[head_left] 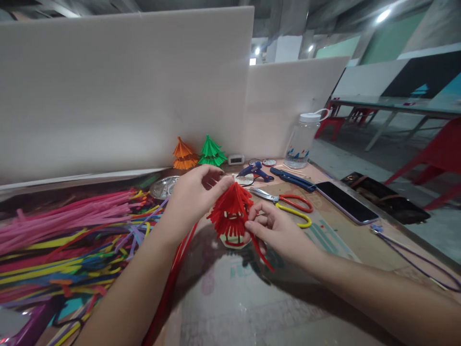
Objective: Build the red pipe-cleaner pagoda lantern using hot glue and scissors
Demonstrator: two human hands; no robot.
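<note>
A red two-tiered pipe-cleaner pavilion [235,198] stands in front of me, its fringed roofs above a pale base with a red edge. My left hand [196,197] is closed at its peak, thumb and fingers pinching the top; the fingertips are partly hidden. At the lower roof's right side, my right hand [272,226] pinches a red pipe cleaner [264,255] whose free end hangs down toward the table. Beneath my left forearm run several long red pipe cleaners [178,259]. Scissors [288,204] with red and yellow handles lie just behind my right hand.
Orange [185,154] and green [212,153] fringed pieces stand by the white partition [126,91]. A glue gun [254,169], a blue cutter [293,179], a phone [345,202] and a water bottle [299,142] sit right. Colourful pipe cleaners [68,226] cover the left.
</note>
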